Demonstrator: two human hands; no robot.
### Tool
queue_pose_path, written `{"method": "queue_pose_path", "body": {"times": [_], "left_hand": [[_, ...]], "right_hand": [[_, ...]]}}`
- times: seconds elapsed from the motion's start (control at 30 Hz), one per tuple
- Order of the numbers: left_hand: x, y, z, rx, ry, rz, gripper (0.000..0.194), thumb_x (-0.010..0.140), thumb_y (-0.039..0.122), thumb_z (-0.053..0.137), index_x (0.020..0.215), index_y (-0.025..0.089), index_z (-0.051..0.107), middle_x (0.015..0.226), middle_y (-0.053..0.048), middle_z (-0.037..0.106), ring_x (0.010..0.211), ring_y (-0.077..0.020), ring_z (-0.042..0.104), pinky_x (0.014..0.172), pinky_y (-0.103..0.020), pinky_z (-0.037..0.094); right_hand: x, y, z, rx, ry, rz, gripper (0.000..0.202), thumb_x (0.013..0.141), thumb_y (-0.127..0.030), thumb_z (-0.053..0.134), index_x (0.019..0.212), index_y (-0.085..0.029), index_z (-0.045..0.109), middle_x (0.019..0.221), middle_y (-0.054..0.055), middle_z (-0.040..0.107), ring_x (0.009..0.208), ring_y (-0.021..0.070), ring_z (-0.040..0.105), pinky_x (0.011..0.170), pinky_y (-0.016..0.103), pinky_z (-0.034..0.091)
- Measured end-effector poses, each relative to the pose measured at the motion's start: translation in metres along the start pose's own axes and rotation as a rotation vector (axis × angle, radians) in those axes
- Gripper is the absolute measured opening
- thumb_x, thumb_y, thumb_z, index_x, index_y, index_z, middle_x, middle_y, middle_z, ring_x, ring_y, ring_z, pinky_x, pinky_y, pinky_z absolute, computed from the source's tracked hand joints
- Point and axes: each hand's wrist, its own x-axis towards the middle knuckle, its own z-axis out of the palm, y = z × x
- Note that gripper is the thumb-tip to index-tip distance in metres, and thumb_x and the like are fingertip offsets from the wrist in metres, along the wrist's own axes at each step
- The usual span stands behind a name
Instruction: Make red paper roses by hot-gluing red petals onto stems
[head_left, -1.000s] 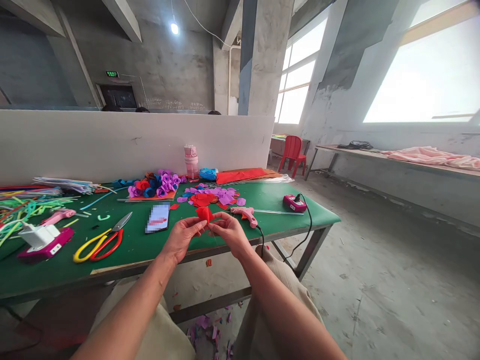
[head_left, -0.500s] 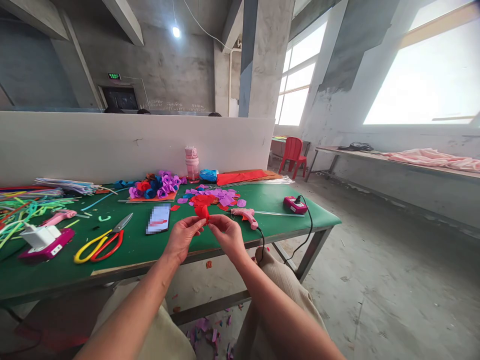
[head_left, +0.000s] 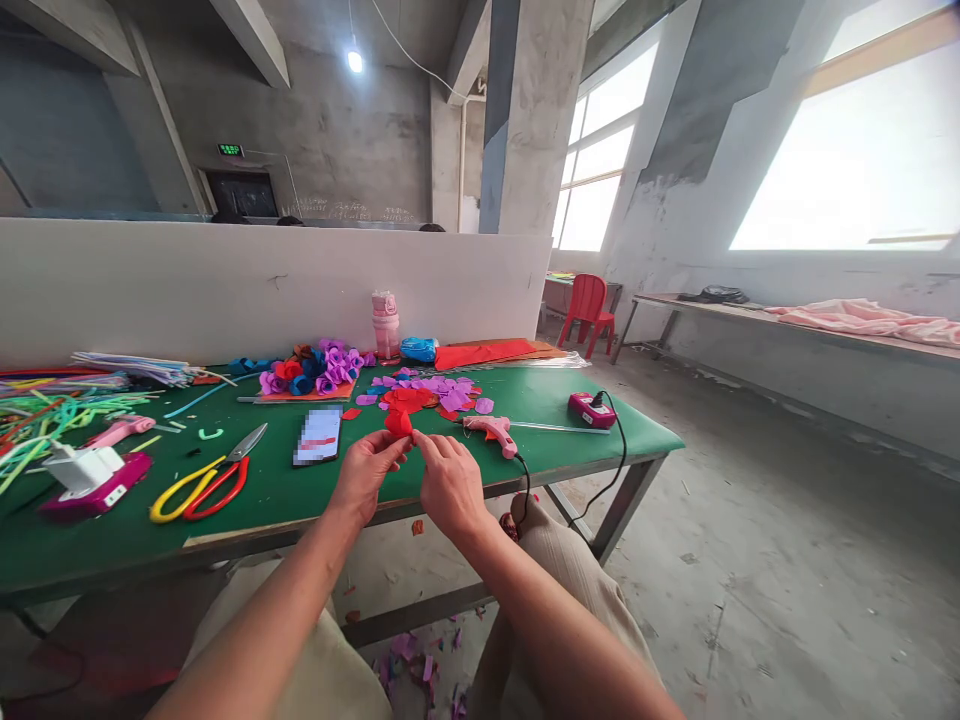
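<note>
Between thumb and fingers, my left hand [head_left: 365,470] pinches a small red paper piece [head_left: 399,422] over the table's front edge. My right hand [head_left: 452,482] is closed, its fingertips touching the lower right side of that piece; whether it grips anything is hidden. Just beyond lie red petals [head_left: 409,400] and purple petals [head_left: 444,388]. A pink glue gun [head_left: 496,434] rests right of my hands, and a phone [head_left: 316,436] lies to their left. Finished-looking purple, red and blue paper flowers [head_left: 330,370] are heaped behind the phone.
Yellow-and-red-handled scissors [head_left: 214,480], a white plug on a power socket [head_left: 97,475] and pipe cleaners [head_left: 67,410] occupy the green table's left side. A pink bottle [head_left: 385,325] stands at the back by a white partition [head_left: 285,280]. A magenta socket [head_left: 590,409] is at right.
My right hand has turned over, its back now more visible and its fingers more curled at the red piece. The red piece has tilted and sits slightly lower and to the left.
</note>
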Motion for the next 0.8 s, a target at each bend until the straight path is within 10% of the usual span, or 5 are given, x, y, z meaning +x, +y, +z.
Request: {"method": "queue_pose_path", "body": {"times": [0.17,0.5,0.8], "left_hand": [[0.000,0.001,0.000,0.034,0.024,0.025,0.035,0.051,0.042,0.079,0.071,0.014,0.070,0.067,-0.004,0.066,0.057,-0.0111,0.050,0.053,-0.023,0.036],[-0.001,0.005,-0.004,-0.061,-0.071,-0.028,0.030,0.055,0.036,0.080,0.074,0.015,0.071,0.071,-0.003,0.066,0.059,-0.0102,0.052,0.056,-0.023,0.038],[0.000,0.010,-0.010,-0.121,-0.096,-0.080,0.028,0.062,0.037,0.075,0.076,0.014,0.069,0.074,-0.004,0.067,0.062,-0.0117,0.057,0.057,-0.024,0.041]], "right_hand": [[0.001,0.003,0.000,0.094,-0.012,0.001,0.048,0.080,-0.006,0.041,0.126,-0.016,0.053,0.108,0.011,0.065,0.096,0.0234,0.059,0.083,0.035,0.046],[0.008,0.022,0.021,1.108,-0.089,0.408,0.018,0.076,-0.037,0.061,0.080,-0.021,0.068,0.067,0.001,0.067,0.065,0.0178,0.063,0.065,0.030,0.050],[0.008,0.027,0.020,1.037,0.043,0.414,0.015,0.076,-0.035,0.062,0.074,-0.022,0.068,0.066,0.002,0.069,0.065,0.0195,0.065,0.064,0.030,0.049]]}}
